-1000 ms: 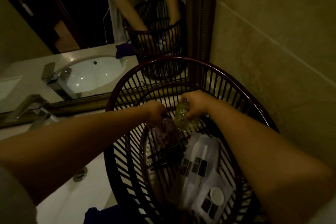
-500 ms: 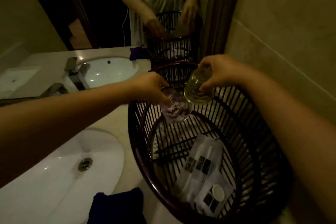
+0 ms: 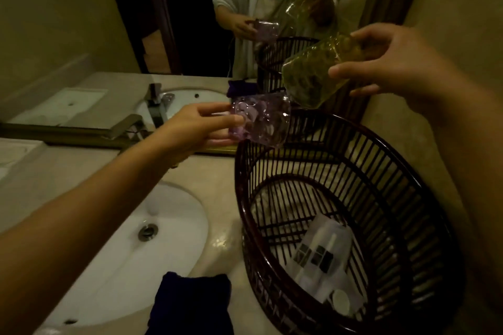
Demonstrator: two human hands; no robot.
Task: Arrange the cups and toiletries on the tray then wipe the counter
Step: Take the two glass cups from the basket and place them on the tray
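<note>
Left grip pinches the purple cup, right grip the yellow cup, both above the basket rim. Set them upright on the table left of the basket; toiletries lie inside.

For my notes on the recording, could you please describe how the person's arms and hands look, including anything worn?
Both forearms are bare up to the frame edge; the left hand and right hand wear no gloves, rings or watch that I can see. The mirror reflection shows a loose, light-coloured top with its sleeves pushed up near the elbows.
</note>
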